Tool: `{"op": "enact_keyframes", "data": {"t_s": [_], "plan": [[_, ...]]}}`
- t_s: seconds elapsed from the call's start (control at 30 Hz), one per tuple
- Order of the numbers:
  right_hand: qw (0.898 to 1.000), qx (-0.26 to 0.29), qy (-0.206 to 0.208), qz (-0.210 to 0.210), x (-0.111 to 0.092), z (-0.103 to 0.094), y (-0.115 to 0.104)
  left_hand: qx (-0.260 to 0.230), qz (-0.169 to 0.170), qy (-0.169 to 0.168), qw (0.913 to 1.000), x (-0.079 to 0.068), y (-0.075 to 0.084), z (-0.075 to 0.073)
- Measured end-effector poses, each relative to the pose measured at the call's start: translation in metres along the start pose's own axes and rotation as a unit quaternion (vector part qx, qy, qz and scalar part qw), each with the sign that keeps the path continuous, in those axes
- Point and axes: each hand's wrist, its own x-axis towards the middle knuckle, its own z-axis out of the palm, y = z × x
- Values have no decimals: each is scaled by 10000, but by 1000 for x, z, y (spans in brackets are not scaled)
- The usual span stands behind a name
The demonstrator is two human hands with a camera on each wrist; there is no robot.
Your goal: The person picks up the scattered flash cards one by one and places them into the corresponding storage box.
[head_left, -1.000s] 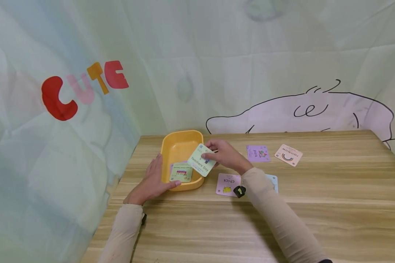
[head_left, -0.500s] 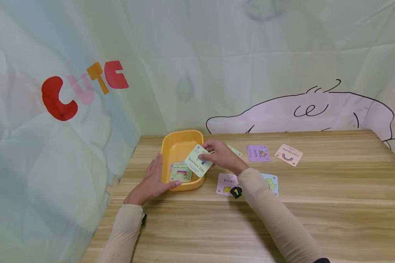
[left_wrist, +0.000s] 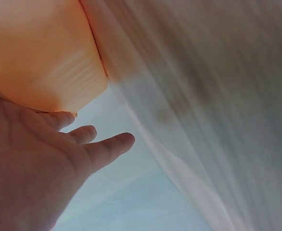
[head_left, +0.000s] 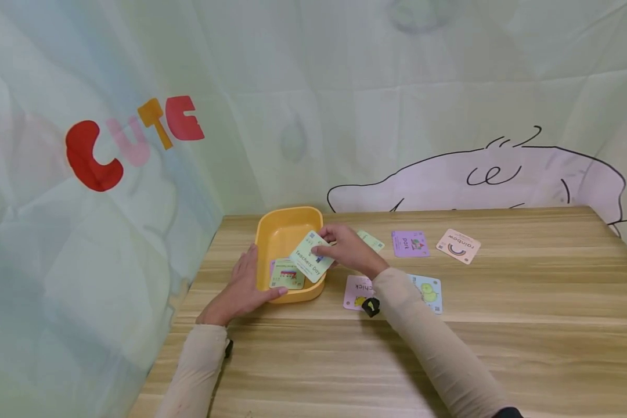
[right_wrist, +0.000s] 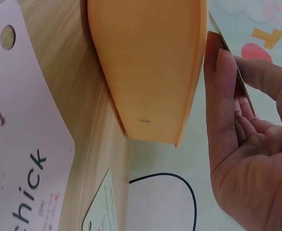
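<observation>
My right hand [head_left: 350, 249] pinches a pale green "Teachers' Day" flash card [head_left: 311, 256] between thumb and fingers. It holds the card tilted above the right rim of a yellow plastic tray [head_left: 287, 223]. Edge-on, the same card [right_wrist: 235, 67] appears as a thin strip in the right wrist view. Inside the tray's near end lies a green flash card [head_left: 287, 275] with a red picture, over a purplish one. My left hand [head_left: 240, 290] rests along the tray's left side, fingers straight, thumb at the front rim. In the left wrist view its fingers [left_wrist: 109, 148] touch the tray wall.
On the wooden table [head_left: 313, 360] lie a "chick" card [head_left: 353, 293], a blue card with green fruit [head_left: 429, 293], a "park" card [head_left: 410, 244] and a "rainbow" card [head_left: 457, 246]. A green card [head_left: 371, 240] is partly behind my right hand. Printed curtains [head_left: 271, 104] hang behind.
My right hand has moved slightly left with the "Teachers' Day" card, further over the tray. More of the green card and the blue fruit card shows. My left hand stays put.
</observation>
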Motion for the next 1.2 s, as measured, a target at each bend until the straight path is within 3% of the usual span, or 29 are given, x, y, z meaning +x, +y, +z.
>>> {"op": "enact_keyframes", "data": {"t_s": [0.57,1.2], "plan": [[9998,-147,-124,74,9,11,0,-16,140,20,9999,0,1,0],[9985,-489,-93,-206,18,23,2,-82,222,55,9997,1,0,0]]}}
